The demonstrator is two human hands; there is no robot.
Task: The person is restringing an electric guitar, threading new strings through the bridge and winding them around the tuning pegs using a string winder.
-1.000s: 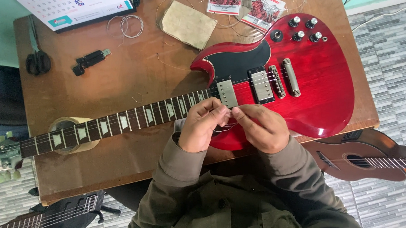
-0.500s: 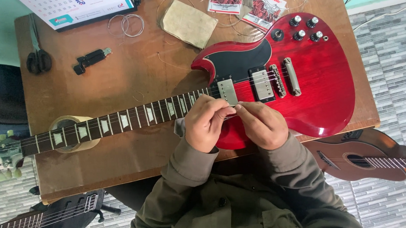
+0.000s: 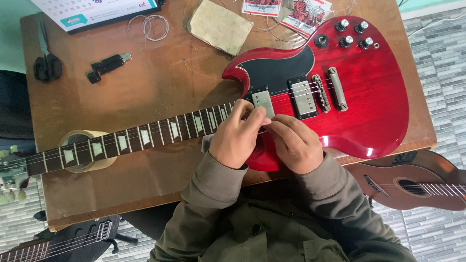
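Note:
A red electric guitar (image 3: 368,99) with a black pickguard lies flat on a brown wooden table (image 3: 157,92). Its neck (image 3: 140,138) runs to the left, and the headstock (image 3: 2,172) hangs past the table edge. My left hand (image 3: 235,139) and my right hand (image 3: 294,146) meet over the strings where the neck joins the body, beside the silver neck pickup (image 3: 263,102). Both hands have their fingertips pinched together on a thin guitar string; the string itself is barely visible between the fingers.
A roll of tape (image 3: 82,156) props up the neck. On the far side of the table lie scissors (image 3: 45,62), a black hand tool (image 3: 107,67), a coil of wire (image 3: 151,26), a tan cloth (image 3: 219,26), string packets (image 3: 286,6) and a calendar (image 3: 88,2). A brown acoustic guitar (image 3: 412,186) lies at the right, another instrument (image 3: 48,243) at the lower left.
Both hands have crept a little farther up over the guitar, from its near edge to the strings at the neck pickup. The guitar has not moved.

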